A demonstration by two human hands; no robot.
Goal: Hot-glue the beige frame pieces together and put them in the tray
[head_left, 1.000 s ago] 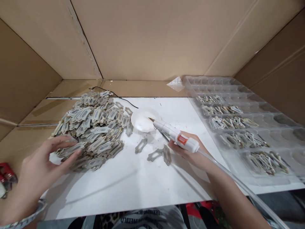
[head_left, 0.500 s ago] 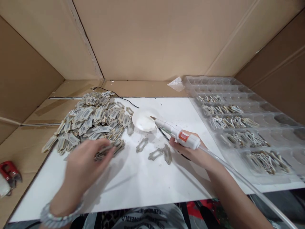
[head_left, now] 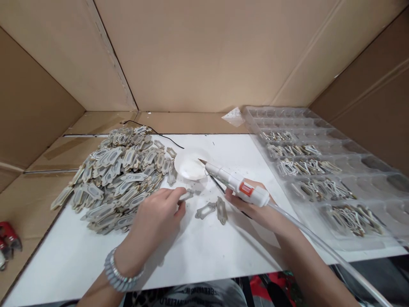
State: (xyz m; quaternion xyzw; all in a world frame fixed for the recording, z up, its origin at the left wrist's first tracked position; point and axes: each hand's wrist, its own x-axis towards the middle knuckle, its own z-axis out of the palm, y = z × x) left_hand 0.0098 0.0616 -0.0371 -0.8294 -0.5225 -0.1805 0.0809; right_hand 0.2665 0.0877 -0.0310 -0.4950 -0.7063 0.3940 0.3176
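Note:
My right hand (head_left: 255,211) grips a white glue gun (head_left: 238,185) with an orange trigger; its tip points at a small white dish (head_left: 190,164). A clear glue stick trails back from the gun past my forearm. My left hand (head_left: 158,215) is closed in a pinch on one flat ornate grey piece (head_left: 186,195) lying on the white board (head_left: 204,251). Two more such pieces (head_left: 213,209) lie just to the right, between my hands. A big heap of the same pieces (head_left: 118,175) lies to the left of my left hand.
A clear plastic compartment tray (head_left: 322,170) on the right holds rows of finished pieces. Cardboard walls enclose the back and both sides. A black cable (head_left: 162,135) runs behind the heap. A red tool (head_left: 8,243) lies at the far left edge.
My left hand left the heap's near edge and moved right across the board to the single piece near the dish, closing on it. The right hand with the glue gun barely shifted.

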